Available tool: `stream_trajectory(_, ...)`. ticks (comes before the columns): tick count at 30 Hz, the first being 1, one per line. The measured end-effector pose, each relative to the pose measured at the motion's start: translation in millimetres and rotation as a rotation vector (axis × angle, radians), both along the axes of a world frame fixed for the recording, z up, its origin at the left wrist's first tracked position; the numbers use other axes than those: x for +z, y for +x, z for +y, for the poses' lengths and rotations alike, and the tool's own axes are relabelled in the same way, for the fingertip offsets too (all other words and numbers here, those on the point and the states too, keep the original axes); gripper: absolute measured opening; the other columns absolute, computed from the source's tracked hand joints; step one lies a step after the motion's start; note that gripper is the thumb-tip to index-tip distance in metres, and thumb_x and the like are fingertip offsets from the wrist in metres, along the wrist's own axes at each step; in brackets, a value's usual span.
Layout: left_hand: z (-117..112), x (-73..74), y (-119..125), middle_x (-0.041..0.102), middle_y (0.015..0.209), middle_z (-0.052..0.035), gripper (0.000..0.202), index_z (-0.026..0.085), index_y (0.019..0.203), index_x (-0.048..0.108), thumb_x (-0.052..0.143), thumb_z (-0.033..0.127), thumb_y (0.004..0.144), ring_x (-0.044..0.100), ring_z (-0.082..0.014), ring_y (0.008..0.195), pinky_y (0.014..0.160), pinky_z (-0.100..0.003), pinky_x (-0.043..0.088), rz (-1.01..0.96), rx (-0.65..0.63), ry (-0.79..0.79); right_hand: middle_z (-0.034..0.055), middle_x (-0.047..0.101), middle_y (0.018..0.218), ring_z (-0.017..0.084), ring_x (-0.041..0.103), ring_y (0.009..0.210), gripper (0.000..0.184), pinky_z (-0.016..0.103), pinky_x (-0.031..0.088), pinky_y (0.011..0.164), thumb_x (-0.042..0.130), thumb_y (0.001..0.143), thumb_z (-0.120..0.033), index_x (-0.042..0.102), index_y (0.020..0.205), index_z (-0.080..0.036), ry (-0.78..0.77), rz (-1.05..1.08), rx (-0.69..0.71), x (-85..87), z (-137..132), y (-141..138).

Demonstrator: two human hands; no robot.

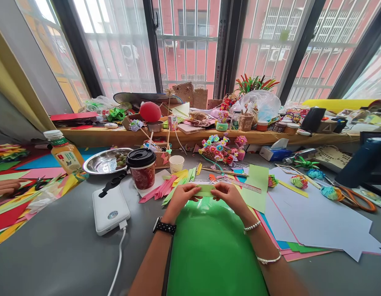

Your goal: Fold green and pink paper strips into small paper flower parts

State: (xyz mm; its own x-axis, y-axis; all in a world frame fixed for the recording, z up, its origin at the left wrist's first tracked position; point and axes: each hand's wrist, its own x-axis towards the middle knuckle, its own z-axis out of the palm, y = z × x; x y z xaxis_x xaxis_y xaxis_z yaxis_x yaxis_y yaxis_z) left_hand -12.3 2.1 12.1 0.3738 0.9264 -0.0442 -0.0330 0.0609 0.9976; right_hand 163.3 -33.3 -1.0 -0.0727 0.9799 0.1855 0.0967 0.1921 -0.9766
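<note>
Between my two hands is a small piece of light green paper (205, 190), held flat at the far end of a shiny green surface (215, 250). My left hand (186, 195) pinches its left end with thumb and fingers. The right end is pinched by my right hand (226, 196). Just left of my left hand lie folded pink paper strips (159, 189) and yellow and green ones. Beyond my right hand are a pink ruler (244, 186) and a light green paper sheet (258, 187).
To the left stand a lidded coffee cup (141, 168), a metal bowl (96, 162), a juice bottle (63, 152) and a white power bank (110, 209) with a cable. Paper sheets (317, 222) and orange-handled scissors (360, 199) lie right. Another person's hand (5, 187) rests far left.
</note>
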Motion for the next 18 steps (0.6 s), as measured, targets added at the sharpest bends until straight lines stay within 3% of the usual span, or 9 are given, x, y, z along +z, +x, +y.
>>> stream_trajectory(4, -1.5, -0.5, 2.7, 0.067, 0.071, -0.0037, 0.036, 0.012, 0.079, 0.066, 0.073, 0.035, 0.052, 0.062, -0.0149, 0.056, 0.055, -0.025, 0.049, -0.043, -0.014, 0.012, 0.0014, 0.062, 0.069, 0.012, 0.059, 0.052, 0.025, 0.023, 0.046, 0.048, 0.065, 0.063, -0.034, 0.061, 0.079, -0.015, 0.0, 0.081, -0.044, -2.2, 1.5, -1.3)
stream_trajectory(7, -2.2, 0.4, 2.3, 0.068, 0.072, -0.0048, 0.037, 0.012, 0.08, 0.066, 0.073, 0.034, 0.052, 0.063, -0.016, 0.058, 0.057, -0.026, 0.05, -0.051, -0.03, 0.013, 0.0008, 0.062, 0.065, 0.012, 0.06, 0.051, 0.025, 0.022, 0.044, 0.045, 0.066, 0.063, -0.031, 0.063, 0.082, -0.015, -0.005, 0.11, -0.048, -3.2, 2.0, -1.4)
stream_trajectory(18, -1.6, -1.5, -1.5, 0.068, 0.075, -0.004, 0.035, 0.012, 0.083, 0.065, 0.072, 0.031, 0.055, 0.064, -0.016, 0.065, 0.065, -0.026, 0.05, -0.085, -0.063, -0.09, -0.0001, 0.065, 0.067, 0.01, 0.058, 0.051, 0.017, 0.024, 0.049, 0.051, 0.065, 0.062, -0.026, 0.068, 0.077, -0.018, -0.021, 0.167, -0.072, -2.6, 1.6, -3.9)
